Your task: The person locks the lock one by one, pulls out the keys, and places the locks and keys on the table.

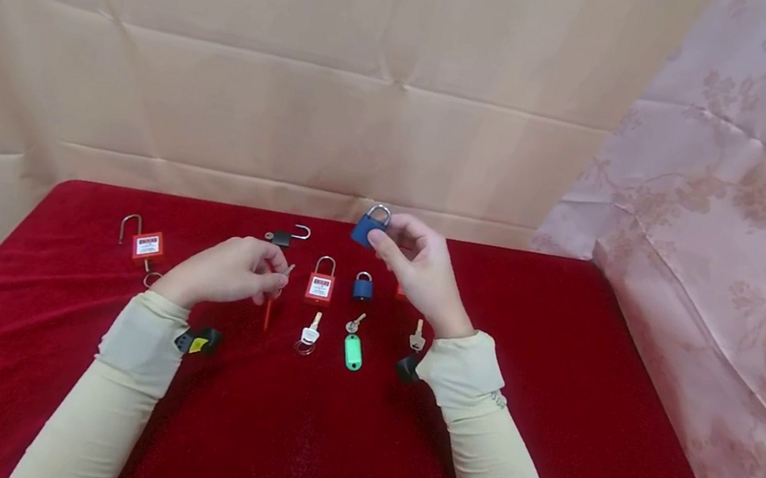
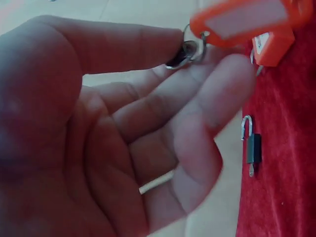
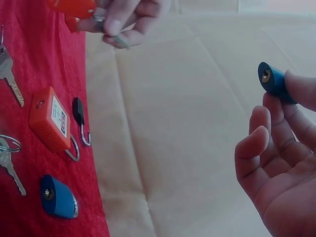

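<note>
My right hand [image 1: 426, 276] holds a blue padlock [image 1: 365, 231] up over the table's back edge, its shackle pointing upward. In the right wrist view the padlock's brass keyhole [image 3: 265, 75] faces the camera, the body pinched between thumb and fingers. My left hand [image 1: 235, 278] pinches a small key [image 1: 290, 268] with an orange key tag [image 2: 247, 20] hanging from its ring. The key's tip points toward the right hand, well apart from the padlock. Below, between the hands, stand a red padlock [image 1: 319, 287] and a second blue padlock [image 1: 363, 290], both on the cloth.
On the red cloth [image 1: 310, 447] lie an unlatched red padlock [image 1: 149, 245] at left and an unlatched black padlock [image 1: 281, 239] behind. Nearer are a key [image 1: 310, 333], a green key tag [image 1: 353, 352] and another key [image 1: 417, 336]. My right hand partly hides a red item [image 1: 400, 292].
</note>
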Tool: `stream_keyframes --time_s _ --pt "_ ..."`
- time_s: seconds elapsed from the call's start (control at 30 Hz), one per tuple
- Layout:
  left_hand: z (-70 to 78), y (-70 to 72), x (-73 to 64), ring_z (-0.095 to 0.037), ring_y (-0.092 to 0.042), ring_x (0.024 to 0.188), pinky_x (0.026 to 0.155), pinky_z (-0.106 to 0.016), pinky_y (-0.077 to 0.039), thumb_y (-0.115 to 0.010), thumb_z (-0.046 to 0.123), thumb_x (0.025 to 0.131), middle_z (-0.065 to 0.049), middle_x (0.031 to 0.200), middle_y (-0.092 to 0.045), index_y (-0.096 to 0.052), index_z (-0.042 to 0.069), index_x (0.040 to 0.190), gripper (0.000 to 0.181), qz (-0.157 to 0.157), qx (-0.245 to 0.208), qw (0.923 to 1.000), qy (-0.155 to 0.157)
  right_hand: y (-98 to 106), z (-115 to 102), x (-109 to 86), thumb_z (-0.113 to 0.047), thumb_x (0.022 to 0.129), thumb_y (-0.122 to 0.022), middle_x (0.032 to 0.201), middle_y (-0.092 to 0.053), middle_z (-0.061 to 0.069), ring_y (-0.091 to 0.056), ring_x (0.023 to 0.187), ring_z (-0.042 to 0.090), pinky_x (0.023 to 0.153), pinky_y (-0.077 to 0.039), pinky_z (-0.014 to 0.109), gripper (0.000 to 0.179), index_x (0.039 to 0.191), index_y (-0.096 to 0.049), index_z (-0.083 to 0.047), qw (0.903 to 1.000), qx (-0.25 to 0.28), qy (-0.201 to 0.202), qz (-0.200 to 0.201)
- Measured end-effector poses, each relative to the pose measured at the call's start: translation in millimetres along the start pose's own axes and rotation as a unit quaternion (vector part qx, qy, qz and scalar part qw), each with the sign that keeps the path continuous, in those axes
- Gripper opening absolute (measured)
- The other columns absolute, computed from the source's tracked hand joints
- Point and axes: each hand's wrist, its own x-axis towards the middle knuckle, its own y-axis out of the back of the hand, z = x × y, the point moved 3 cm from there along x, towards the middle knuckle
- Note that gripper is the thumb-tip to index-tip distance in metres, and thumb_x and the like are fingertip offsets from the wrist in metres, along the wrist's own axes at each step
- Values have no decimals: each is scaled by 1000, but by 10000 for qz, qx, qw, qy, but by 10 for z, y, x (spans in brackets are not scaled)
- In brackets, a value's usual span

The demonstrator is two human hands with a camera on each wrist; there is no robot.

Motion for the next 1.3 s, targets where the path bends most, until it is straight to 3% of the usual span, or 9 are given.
stream_keyframes --time_s 0.23,0.5,0.7,1.0,1.17,1.3 --pt "-36 -137 66 -18 -65 63 66 -34 -50 -66 15 97 -2 76 -68 -67 6 96 8 -274 358 9984 341 -15 16 -2 -6 96 -69 92 -66 10 -59 77 27 67 -53 29 19 113 -67 3 10000 -3 30 6" --pt "-95 -301 141 -17 -63 56 54 -31 -49 -63 14 97 -3 70 -65 -65 9 89 9 -547 761 9938 604 -31 7 -5 -7 96 -69 97 -69 11 -63 79 22 72 -55 29 22 116 -68 1 9999 -25 67 -93" --pt "-132 -338 158 -15 -61 52 52 -31 -48 -63 15 96 -2 67 -61 -65 10 90 8 -429 1069 9909 699 -43 -2 -2 -7 96 -69 99 -69 11 -65 82 23 76 -56 30 23 117 -68 1 9999 -39 -20 -120" --pt "-135 -321 161 -15 -59 56 56 -32 -46 -64 16 95 -1 66 -60 -66 11 88 9 -321 1347 9876 733 -52 -9 4 -9 96 -70 102 -70 10 -65 84 24 80 -57 43 24 119 -68 -1 9998 -114 7 -174" --pt "-110 -296 165 -18 -53 67 65 -37 -45 -67 17 93 0 73 -60 -68 11 90 7 -91 1456 9877 567 -61 -12 8 -9 96 -70 104 -70 11 -66 88 25 82 -58 38 24 119 -67 -1 9997 -100 47 -223" --pt "-117 -300 170 -18 -55 69 66 -38 -46 -68 17 93 0 74 -61 -70 11 93 7 -81 1442 9879 559 -68 -11 7 -9 96 -70 105 -70 11 -67 90 25 83 -57 34 24 119 -67 -1 9996 -129 28 -253"
